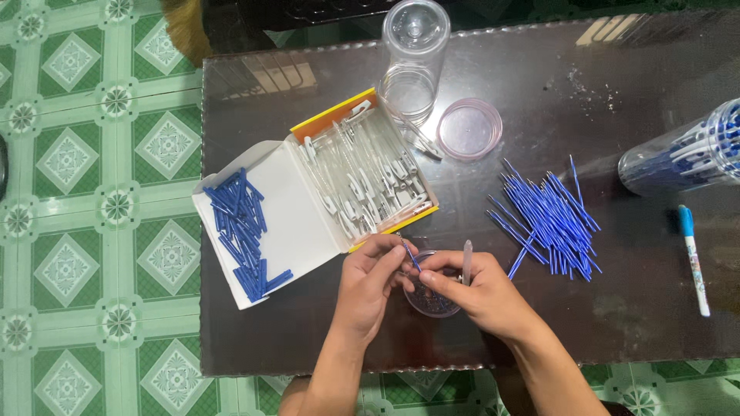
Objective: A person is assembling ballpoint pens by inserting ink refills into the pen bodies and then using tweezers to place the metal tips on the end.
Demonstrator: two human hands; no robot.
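Observation:
My left hand and my right hand meet at the near edge of a dark glass table. Together they pinch a thin blue pen refill between the fingertips. My right hand also holds a clear pen barrel that sticks up between its fingers. Under both hands sits a small clear round dish with tiny dark parts in it. A pile of several blue refills lies just right of my hands.
An open box holds clear pen barrels in its tray and blue caps on its white lid. An empty clear jar and a pink lid stand behind. A jar of finished pens and one loose pen lie at right.

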